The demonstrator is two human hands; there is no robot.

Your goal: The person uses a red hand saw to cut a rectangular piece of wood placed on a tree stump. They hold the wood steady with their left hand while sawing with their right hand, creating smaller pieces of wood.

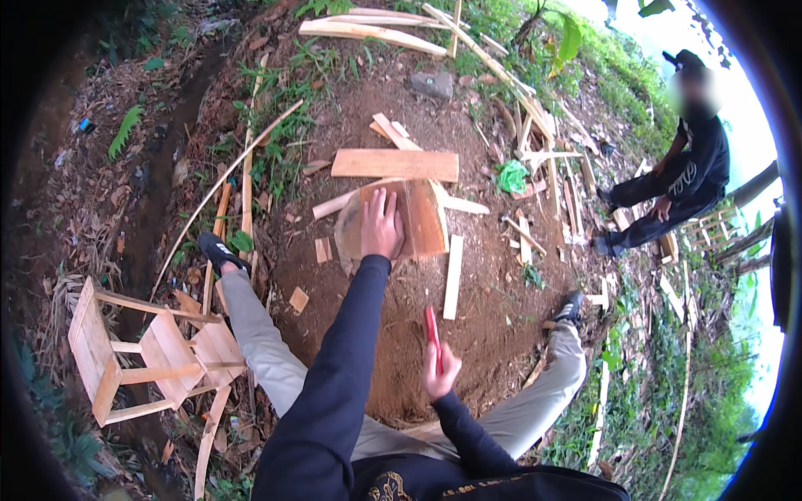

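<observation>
My left hand [383, 224] presses down on a brown wooden board [424, 221], its fingers stretched out and pointing away from me. Under the board is a pale, rounded chopping block or stump [347, 238], mostly covered. My right hand [440, 372] is closed round a slim red tool [431, 327] held upright, nearer to me and apart from the board. The tool's exact kind cannot be made out. A narrow wooden strip [454, 277] lies on the soil just right of the block.
A wide plank [394, 164] lies beyond the block. A hammer [524, 234] rests to the right, near a green plastic bag [511, 176]. Wooden stools or frames [138, 351] stand at the left. Another person [681, 167] stands at the far right, near scattered timber.
</observation>
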